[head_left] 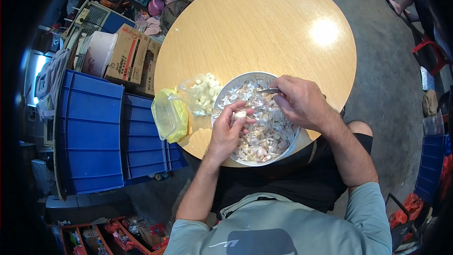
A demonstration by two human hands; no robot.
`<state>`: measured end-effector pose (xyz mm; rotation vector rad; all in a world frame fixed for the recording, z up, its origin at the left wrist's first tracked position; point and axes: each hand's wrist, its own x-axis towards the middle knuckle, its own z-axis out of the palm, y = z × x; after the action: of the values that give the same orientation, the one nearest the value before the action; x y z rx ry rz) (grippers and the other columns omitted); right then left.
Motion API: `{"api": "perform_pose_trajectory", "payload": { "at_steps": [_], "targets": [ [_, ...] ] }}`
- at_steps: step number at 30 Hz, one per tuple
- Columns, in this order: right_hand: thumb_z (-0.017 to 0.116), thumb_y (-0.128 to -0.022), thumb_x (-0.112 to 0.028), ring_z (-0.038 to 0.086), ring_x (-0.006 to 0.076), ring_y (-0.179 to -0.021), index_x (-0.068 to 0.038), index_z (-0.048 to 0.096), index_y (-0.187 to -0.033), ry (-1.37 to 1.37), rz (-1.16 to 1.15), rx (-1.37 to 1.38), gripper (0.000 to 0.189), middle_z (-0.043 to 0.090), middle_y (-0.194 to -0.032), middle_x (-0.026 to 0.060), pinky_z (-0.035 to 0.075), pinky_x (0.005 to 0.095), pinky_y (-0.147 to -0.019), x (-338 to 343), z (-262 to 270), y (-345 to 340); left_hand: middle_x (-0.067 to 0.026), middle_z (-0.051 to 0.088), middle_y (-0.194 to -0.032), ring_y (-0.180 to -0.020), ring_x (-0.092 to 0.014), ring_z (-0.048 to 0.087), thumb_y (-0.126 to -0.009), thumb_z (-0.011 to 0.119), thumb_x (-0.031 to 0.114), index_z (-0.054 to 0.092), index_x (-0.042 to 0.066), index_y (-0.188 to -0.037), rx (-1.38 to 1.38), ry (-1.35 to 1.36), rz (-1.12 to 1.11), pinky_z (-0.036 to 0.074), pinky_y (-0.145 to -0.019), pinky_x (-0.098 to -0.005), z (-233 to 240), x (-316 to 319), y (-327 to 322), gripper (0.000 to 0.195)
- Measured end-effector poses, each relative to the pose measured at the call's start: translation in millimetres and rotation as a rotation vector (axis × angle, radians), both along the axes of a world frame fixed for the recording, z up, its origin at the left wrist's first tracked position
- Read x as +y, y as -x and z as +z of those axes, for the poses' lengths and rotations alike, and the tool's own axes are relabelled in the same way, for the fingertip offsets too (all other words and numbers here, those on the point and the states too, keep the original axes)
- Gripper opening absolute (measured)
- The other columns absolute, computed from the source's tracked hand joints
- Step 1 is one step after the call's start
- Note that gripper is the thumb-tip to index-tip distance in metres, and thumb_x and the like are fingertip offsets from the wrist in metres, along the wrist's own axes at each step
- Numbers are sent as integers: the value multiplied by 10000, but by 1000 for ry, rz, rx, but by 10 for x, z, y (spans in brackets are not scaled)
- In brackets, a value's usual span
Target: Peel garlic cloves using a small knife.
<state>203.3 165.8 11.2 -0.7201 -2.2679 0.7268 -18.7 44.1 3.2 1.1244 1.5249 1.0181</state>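
Observation:
Between the fingertips of my left hand (230, 127) is a pale garlic clove (240, 114). My right hand (300, 101) grips a small metal knife (269, 90), whose blade points left over the bowl; its handle is hidden in my fist. Below both hands stands a round white basin (216, 104) full of papery garlic skins and unpeeled bits (262, 141). Touching or close to its left side, a clear plastic bag (203, 94) holds many peeled cloves. Further left, a clear plastic container (164, 118) rests on a yellow plastic bag (181, 124) at the table's edge.
The round wooden table (254, 24) reaches away from me. Blue plastic crates (90, 131) and cardboard boxes (127, 55) crowd its left side. A fan (175, 12) stands beyond them. At the far right are another person's foot (396, 7) and a red stool (430, 51).

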Motion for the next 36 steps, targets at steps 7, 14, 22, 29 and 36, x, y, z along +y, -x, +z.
{"api": "perform_pose_trajectory", "payload": {
  "at_steps": [7,14,22,29,36],
  "targets": [
    [629,-908,-107,675,369,-779,1,535,-994,9,-18,-4,166,634,-804,187,546,462,-696,-73,43,11,-126,709,-1105,-939,-141,701,-1011,565,38,560,-6,-1249,11,-51,46,524,-718,-223,-70,-54,-146,242],
    [647,-890,-114,657,388,-765,-16,502,-941,-20,16,22,183,612,-787,182,534,463,-662,-177,83,28,-85,695,-999,-816,-95,660,-992,618,64,582,-7,-1213,-314,-90,250,526,-668,-201,-28,-29,-352,234],
    [719,-859,-168,659,364,-800,-33,503,-931,-72,86,79,265,618,-839,157,535,456,-657,-258,73,90,-79,686,-968,-779,-100,615,-997,624,123,578,23,-1230,-750,-73,216,507,-639,-196,6,-33,-437,257],
    [736,-851,-196,663,329,-780,-48,509,-911,-138,73,82,277,597,-792,128,536,447,-632,-231,23,100,-62,667,-961,-805,-101,616,-984,648,133,599,36,-1205,-826,-83,171,505,-721,-224,26,-18,-425,246],
    [750,-834,-206,670,291,-741,-67,523,-881,-158,79,110,270,600,-771,93,535,432,-588,-222,31,92,-46,668,-955,-826,-100,625,-963,675,122,624,40,-1170,-846,-99,166,514,-732,-221,29,-13,-440,229]
  ]
}}
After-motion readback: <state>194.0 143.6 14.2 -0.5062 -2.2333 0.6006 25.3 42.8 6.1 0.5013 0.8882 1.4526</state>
